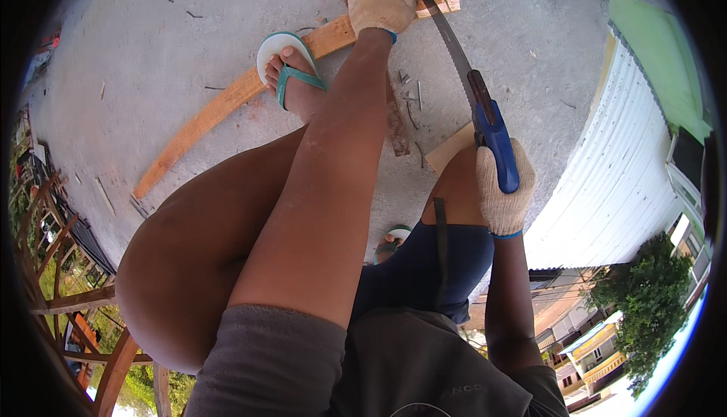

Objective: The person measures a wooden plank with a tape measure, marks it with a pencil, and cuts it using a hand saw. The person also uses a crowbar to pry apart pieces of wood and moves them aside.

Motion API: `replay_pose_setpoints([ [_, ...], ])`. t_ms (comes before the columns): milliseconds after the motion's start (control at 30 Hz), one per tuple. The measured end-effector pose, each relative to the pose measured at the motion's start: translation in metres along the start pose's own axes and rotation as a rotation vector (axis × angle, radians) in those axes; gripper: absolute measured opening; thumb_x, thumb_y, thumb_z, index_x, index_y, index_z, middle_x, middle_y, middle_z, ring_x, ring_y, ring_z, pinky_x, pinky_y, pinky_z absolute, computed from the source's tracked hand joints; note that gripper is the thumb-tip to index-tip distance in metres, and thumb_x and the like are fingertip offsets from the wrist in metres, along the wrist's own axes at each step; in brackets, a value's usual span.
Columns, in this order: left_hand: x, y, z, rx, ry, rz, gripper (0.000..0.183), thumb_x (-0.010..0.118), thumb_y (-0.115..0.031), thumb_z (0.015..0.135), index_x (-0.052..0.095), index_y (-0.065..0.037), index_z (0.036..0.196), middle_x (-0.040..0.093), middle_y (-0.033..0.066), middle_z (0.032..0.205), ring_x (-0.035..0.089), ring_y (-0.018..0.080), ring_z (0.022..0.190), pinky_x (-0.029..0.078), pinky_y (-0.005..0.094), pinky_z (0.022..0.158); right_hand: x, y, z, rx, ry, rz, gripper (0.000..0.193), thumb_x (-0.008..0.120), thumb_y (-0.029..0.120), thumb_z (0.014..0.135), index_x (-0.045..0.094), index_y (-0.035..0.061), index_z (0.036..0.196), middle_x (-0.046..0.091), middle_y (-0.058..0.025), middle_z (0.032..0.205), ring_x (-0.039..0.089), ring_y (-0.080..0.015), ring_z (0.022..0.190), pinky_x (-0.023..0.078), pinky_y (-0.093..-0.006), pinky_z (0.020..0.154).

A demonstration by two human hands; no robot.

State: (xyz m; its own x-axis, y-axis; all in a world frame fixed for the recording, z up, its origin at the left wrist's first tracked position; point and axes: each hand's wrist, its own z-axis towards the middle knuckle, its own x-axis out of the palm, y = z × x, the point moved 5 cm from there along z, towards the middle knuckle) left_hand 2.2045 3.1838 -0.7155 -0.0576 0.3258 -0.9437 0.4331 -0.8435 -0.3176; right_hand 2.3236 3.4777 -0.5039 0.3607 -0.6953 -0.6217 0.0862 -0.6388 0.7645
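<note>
My left hand (382,10), in a cream knitted glove, is closed over a long wooden strip (203,116) that lies across the concrete. My left foot in a white and green flip-flop (297,76) rests on the same strip. A blue-handled hand saw (500,144) is gripped in my right hand (506,190), gloved alike. Its toothed blade (448,35) runs up and away, crossing the strip near its right end, just right of my left hand. Whether the teeth have entered the wood cannot be made out.
Under the strip runs a second wooden piece (396,118). A pale flat board (448,149) lies by my right knee. Nails (419,95) and splinters are scattered on the concrete floor (530,69). White corrugated sheeting (613,167) stands at right, wooden framing (76,300) at lower left.
</note>
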Motion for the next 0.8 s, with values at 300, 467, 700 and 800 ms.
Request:
replay_pose_setpoints([
  [300,0.007,0.004,0.002,0.016,-0.051,0.009,0.059,0.036,-0.049,0.109,0.084,-0.013,0.105,0.081,0.0145,0.093,0.077,0.0337,0.091,0.047,0.0502,0.09,-0.003,-0.012,-0.02,0.084,0.04,0.066,0.047,0.077,0.027,0.099,0.068,-0.0072,0.13,0.073,-0.0129,0.101,0.067,-0.0171,0.09,0.054,-0.0348,0.082],
  [467,0.01,0.007,0.004,-0.007,-0.066,0.016,0.061,0.036,-0.049,0.109,0.084,-0.013,0.105,0.081,0.0142,0.092,0.077,0.0353,0.089,0.047,0.0507,0.09,-0.011,-0.005,-0.026,0.046,0.024,0.024,0.044,0.075,0.024,0.1,0.068,-0.0064,0.131,0.072,-0.0127,0.102,0.066,-0.0169,0.094,0.054,-0.035,0.086],
  [700,-0.005,0.001,-0.001,-0.011,-0.121,0.05,0.063,0.034,-0.048,0.111,0.085,-0.013,0.098,0.081,0.0133,0.09,0.077,0.0347,0.088,0.047,0.0519,0.088,-0.017,0.002,-0.02,0.029,0.085,0.081,0.042,0.075,0.025,0.1,0.071,-0.0064,0.127,0.071,-0.0121,0.096,0.066,-0.0172,0.09,0.054,-0.0357,0.084],
  [800,-0.004,-0.002,-0.004,-0.041,0.035,0.056,0.063,0.034,-0.047,0.111,0.085,-0.013,0.099,0.081,0.0129,0.092,0.077,0.0346,0.09,0.047,0.0516,0.09,-0.021,-0.002,-0.019,0.247,0.007,0.077,0.038,0.076,0.026,0.1,0.072,-0.0056,0.119,0.071,-0.0115,0.093,0.066,-0.017,0.088,0.054,-0.0361,0.082],
])
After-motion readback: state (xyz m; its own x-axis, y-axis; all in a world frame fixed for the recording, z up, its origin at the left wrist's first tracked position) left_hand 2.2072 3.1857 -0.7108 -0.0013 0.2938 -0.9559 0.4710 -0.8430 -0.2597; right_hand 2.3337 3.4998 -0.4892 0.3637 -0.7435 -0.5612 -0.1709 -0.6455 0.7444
